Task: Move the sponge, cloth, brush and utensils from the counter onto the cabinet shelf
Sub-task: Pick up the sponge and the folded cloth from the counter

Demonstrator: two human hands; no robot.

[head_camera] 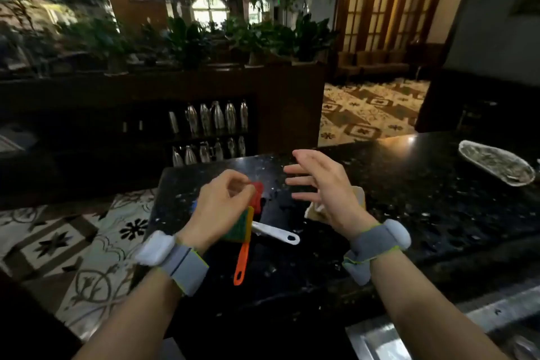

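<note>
On the black stone counter (409, 184) lies a green and yellow sponge (242, 226). It rests on an orange-handled utensil (242, 261) with a red head (257, 194). A white utensil (277, 234) lies just right of the sponge. A blue item (194, 205) peeks out left of my left hand. My left hand (217, 206) hovers over the sponge with curled fingers, thumb tip at the red head; a grip is not clear. My right hand (324, 187) is raised with fingers spread, holding nothing, above a beige cloth (315, 210) that it partly hides.
A dark cabinet (280, 108) beyond the counter has two shelves of metal bottles (216, 120). An oval metal dish (496, 164) sits at the counter's far right. A steel sink edge (438, 327) is at bottom right. Patterned floor (73, 242) lies left of the counter's end.
</note>
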